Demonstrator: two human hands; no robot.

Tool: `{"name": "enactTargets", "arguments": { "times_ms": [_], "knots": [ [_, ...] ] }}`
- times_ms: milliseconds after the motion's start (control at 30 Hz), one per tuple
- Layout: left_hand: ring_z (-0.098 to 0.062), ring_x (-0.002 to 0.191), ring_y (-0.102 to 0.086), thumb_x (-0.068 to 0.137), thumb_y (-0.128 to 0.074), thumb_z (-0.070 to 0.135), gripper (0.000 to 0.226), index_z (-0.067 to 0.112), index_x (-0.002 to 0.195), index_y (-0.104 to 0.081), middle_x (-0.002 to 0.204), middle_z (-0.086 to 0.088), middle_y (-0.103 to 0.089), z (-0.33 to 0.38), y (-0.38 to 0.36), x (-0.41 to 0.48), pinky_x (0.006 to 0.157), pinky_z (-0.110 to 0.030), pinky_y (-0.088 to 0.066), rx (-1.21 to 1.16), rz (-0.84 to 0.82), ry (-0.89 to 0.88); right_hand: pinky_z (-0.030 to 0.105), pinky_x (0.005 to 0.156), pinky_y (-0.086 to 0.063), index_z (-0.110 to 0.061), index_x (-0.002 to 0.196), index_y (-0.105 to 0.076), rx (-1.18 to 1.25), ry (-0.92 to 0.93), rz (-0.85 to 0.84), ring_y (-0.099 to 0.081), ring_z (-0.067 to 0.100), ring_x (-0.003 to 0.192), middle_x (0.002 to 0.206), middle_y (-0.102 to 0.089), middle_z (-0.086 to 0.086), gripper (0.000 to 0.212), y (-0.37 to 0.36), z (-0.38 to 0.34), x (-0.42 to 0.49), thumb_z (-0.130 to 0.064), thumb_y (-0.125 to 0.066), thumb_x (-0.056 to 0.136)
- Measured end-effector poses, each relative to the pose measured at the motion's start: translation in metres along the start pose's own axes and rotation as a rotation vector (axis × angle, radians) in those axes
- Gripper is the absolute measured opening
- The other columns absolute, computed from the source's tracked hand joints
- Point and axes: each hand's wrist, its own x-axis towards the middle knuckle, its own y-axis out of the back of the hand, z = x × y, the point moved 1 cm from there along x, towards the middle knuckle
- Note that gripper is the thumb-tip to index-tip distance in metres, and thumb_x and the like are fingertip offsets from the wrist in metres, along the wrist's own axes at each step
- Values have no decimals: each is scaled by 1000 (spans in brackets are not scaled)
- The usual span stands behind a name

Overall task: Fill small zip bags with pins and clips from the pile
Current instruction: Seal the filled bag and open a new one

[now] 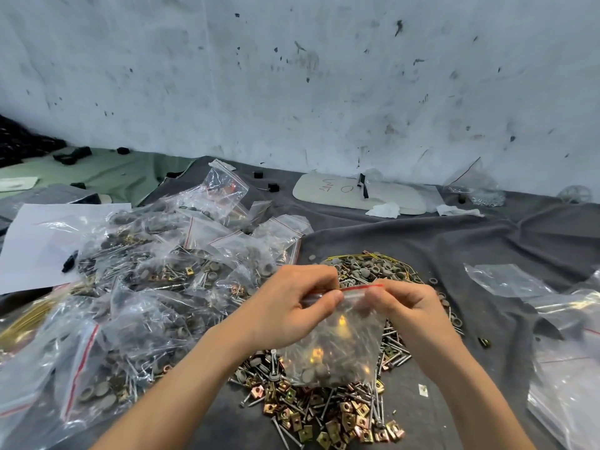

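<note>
The left hand (289,306) and right hand (412,306) pinched the red-striped seal (360,289) of the small clear plastic zip bag (337,349), held above the near pile of steel pins and brass clips (324,414). An incompletely pressed seal could spill contents; pins could pierce the film.

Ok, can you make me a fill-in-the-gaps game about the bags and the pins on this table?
The left hand and the right hand pinch the top of the zip bag, whose seal stripe is ____.
The filled bags lie heaped on the person's ____ side.
The pile of pins and clips lies on a ____ cloth.
Missing words: red; left; grey.
</note>
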Motion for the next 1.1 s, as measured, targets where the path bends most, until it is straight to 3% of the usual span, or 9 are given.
{"name": "enactTargets", "arguments": {
  "times_ms": [100,200,333,467,667,767,933,1000,1100],
  "knots": [
    [5,60,-48,91,-49,32,19,32,73,-47,61,24,-51,4,-6,0,59,-8,-28,-48,-13,-2,16,69,-49,-13,70,-75,65,-2,-84,-65,10,67,67,-69,3,27,-10,3,-1,-32,-60,82],
    [0,56,-43,89,-49,44,23,36,68,-49,59,19,-48,4,-9,-3,56,-15,-29,-186,-47,100,16,65,-47,-6,70,-72,85,64,-81,-62,9,64,65,-66,2,29,-10,4,-2,-27,-59,87],
    [-3,53,-38,87,-52,50,21,38,69,-54,59,17,-47,-3,-6,-18,53,-18,-29,-396,-119,185,12,64,-42,-17,62,-70,42,80,-36,-57,5,61,61,-63,-3,31,8,2,-1,-34,-58,86],
    [-8,55,-37,82,-56,66,37,34,65,-54,58,15,-44,-4,-3,-31,54,-23,-27,-535,-84,222,12,65,-42,-20,64,-71,-13,88,-67,-57,6,63,63,-64,-1,34,10,4,-1,-44,-57,84],
    [-3,47,-38,79,-65,44,29,29,55,-57,52,15,-43,-3,-11,-35,50,-16,-30,-758,91,301,11,60,-45,-18,64,-74,127,77,-36,-62,6,62,65,-68,0,26,-4,0,-2,-42,-68,72],
    [-6,50,-39,76,-64,46,27,28,57,-56,55,13,-43,-3,-18,-33,51,-18,-32,-749,210,326,12,58,-47,-19,66,-76,184,76,-34,-63,7,61,64,-70,0,18,-17,-1,-7,-37,-72,68],
    [-3,53,-43,79,-59,46,21,31,65,-67,55,13,-48,3,-24,-35,53,-13,-35,-677,113,295,15,55,-44,-11,66,-73,210,53,-4,-58,9,56,59,-64,-1,27,-28,0,-15,-37,-69,70],
    [-7,60,-48,78,-59,44,25,23,73,-71,61,5,-55,6,-25,-35,58,-17,-39,-726,75,297,16,56,-45,-16,65,-72,277,-12,-38,-59,10,58,62,-65,-2,22,-34,0,-17,-37,-70,69],
    [-21,76,-48,79,-58,40,54,-14,88,-62,76,-29,-54,10,-27,-34,71,-35,-36,-766,72,283,18,56,-43,-13,65,-70,353,-27,-41,-55,11,59,61,-61,-1,24,-41,2,-19,-35,-70,71]
  ]
}}
